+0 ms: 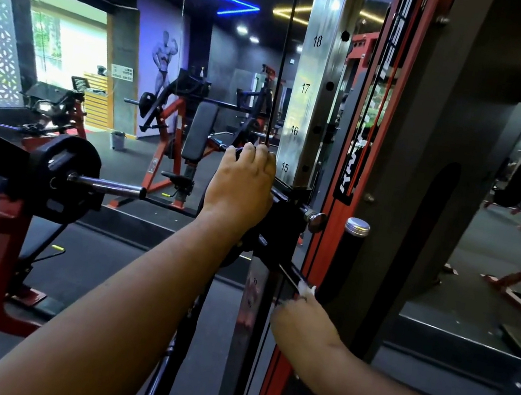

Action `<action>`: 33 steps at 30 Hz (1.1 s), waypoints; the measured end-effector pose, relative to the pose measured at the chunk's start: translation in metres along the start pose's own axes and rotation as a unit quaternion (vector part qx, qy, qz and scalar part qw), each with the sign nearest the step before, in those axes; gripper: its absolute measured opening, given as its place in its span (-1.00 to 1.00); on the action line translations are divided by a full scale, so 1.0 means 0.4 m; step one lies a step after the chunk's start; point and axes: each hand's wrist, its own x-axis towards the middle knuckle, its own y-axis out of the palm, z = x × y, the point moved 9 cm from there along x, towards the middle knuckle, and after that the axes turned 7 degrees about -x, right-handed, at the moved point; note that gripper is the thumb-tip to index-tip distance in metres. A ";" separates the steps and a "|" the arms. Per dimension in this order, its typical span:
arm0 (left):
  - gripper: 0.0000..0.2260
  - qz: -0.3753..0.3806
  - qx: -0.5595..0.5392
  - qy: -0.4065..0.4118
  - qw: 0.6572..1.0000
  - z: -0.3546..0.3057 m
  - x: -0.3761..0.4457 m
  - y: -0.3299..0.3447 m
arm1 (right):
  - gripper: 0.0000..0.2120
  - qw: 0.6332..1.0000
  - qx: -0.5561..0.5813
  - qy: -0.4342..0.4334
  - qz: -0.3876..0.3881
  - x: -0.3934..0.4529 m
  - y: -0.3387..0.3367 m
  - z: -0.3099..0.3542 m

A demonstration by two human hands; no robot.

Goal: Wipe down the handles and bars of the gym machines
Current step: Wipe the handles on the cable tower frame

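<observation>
Head view: left hand clamped over the black pulley carriage on the numbered steel column. Right hand pinching a white wipe against the lower bar. Risk: carriage slipping, trapping fingers; wipe snagging the cable.

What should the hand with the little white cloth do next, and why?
Probably slide the white cloth up along the thin black bar it is touching. The right hand pinches the cloth at the bar's lower end, so the stretch above looks not yet wiped. The left hand grips the black carriage on the numbered steel post, steadying it.
</observation>
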 end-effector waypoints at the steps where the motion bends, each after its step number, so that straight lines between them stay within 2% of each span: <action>1: -0.35 -0.001 -0.001 0.000 1.000 0.000 0.000 -0.002 | -0.72 0.999 0.021 -0.006 -0.024 0.011 -0.027 -0.002; 2: -0.34 -0.002 -0.003 0.000 1.000 0.000 0.000 -0.002 | -0.61 0.997 0.023 0.008 -0.070 0.028 -0.064 -0.025; 4: -0.34 0.001 -0.004 -0.004 1.000 0.001 0.000 -0.002 | -0.54 0.987 0.019 0.047 -0.151 0.069 -0.131 -0.087; 5: -0.34 0.002 -0.003 -0.005 1.000 0.001 0.000 0.000 | -0.52 0.985 0.031 0.051 -0.164 0.089 -0.130 -0.103; 10: -0.32 0.006 -0.002 -0.006 1.000 0.001 0.001 0.001 | -0.67 0.989 0.096 0.115 -0.001 0.132 0.022 -0.119; 13: -0.31 0.006 0.006 -0.006 1.000 0.001 0.002 0.000 | -0.80 0.986 0.133 0.095 0.036 0.099 0.036 -0.092; 14: -0.32 0.007 0.007 -0.005 1.000 0.001 0.001 -0.001 | -0.88 0.981 0.154 0.109 0.051 0.088 0.048 -0.095; 15: -0.32 0.007 0.006 -0.005 1.000 0.001 0.000 -0.001 | -0.91 0.974 0.175 0.138 0.035 0.073 0.062 -0.107; 16: -0.32 0.007 0.005 -0.004 1.000 0.001 -0.001 -0.002 | -0.76 0.963 0.223 0.151 0.018 0.056 0.097 -0.111; 17: -0.32 0.008 0.004 -0.004 1.000 0.001 -0.001 -0.003 | -0.51 0.959 0.257 0.113 0.028 0.043 0.140 -0.085; 18: -0.32 0.009 0.006 -0.004 1.000 0.000 -0.002 -0.003 | -0.32 0.968 0.234 0.086 0.002 0.026 0.170 -0.071; 19: -0.32 0.009 0.008 -0.004 1.000 -0.002 -0.003 -0.003 | -0.30 0.976 0.195 0.085 -0.044 -0.004 0.174 -0.076; 20: -0.32 0.009 0.011 -0.003 1.000 -0.004 -0.004 -0.003 | -0.41 0.984 0.140 0.073 -0.087 -0.028 0.121 -0.094; 22: -0.32 0.009 0.016 -0.004 1.000 -0.005 -0.003 -0.002 | -0.66 0.979 0.182 0.017 -0.092 -0.062 0.036 -0.114; 23: -0.32 0.008 0.017 -0.005 1.000 -0.003 -0.003 -0.002 | -0.73 0.978 0.166 -0.002 -0.129 -0.076 -0.019 -0.137; 25: -0.32 0.005 0.015 -0.004 1.000 -0.002 -0.002 -0.003 | -0.66 0.948 0.107 0.036 -0.297 -0.121 -0.125 -0.225; 27: -0.31 0.002 0.019 -0.004 1.000 -0.003 -0.001 -0.005 | -0.62 0.921 0.081 0.076 -0.374 -0.148 -0.157 -0.294; 30: -0.31 0.008 0.022 -0.001 1.000 -0.006 0.000 -0.001 | -0.57 0.927 0.072 0.102 -0.354 -0.131 -0.086 -0.301; 33: -0.31 0.005 0.018 -0.002 1.000 -0.008 -0.001 -0.001 | -0.58 0.944 0.058 0.077 -0.314 -0.120 0.019 -0.225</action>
